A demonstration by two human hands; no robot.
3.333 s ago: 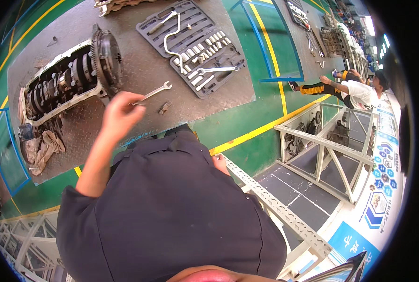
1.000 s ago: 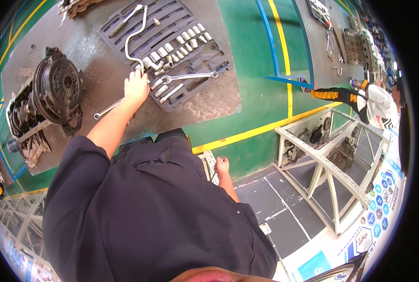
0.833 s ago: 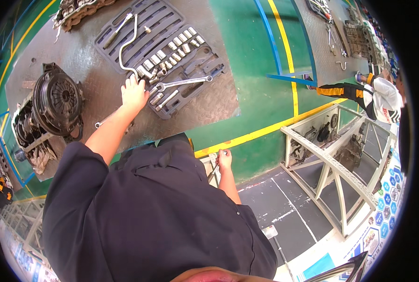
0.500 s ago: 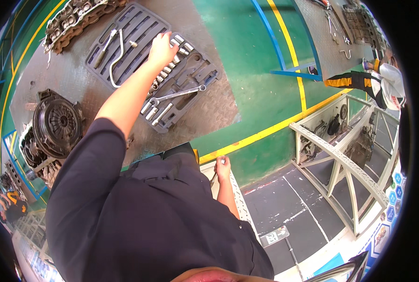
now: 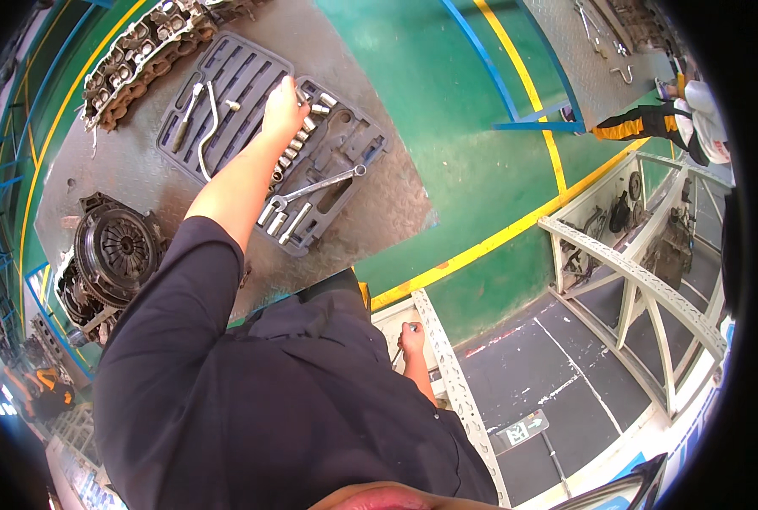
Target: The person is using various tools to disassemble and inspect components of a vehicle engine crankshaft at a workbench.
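The tool case (image 5: 243,64) is coloured dark grey, its lid striped with darker slots. Silver is shown by the sockets (image 5: 291,152) and the wrench (image 5: 321,184). The table (image 5: 375,212) is mottled brown and grey. The green floor (image 5: 421,85) is crossed by yellow lines (image 5: 532,115), the dark grey tiles (image 5: 523,374) by white ones. The shirt (image 5: 311,408) is dyed black; the rack (image 5: 634,268) is painted cream.

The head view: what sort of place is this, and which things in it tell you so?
Probably an engine repair or training workshop: an open socket case lies on a metal-topped table, along with a clutch-fronted engine assembly and a long, grimy engine part.
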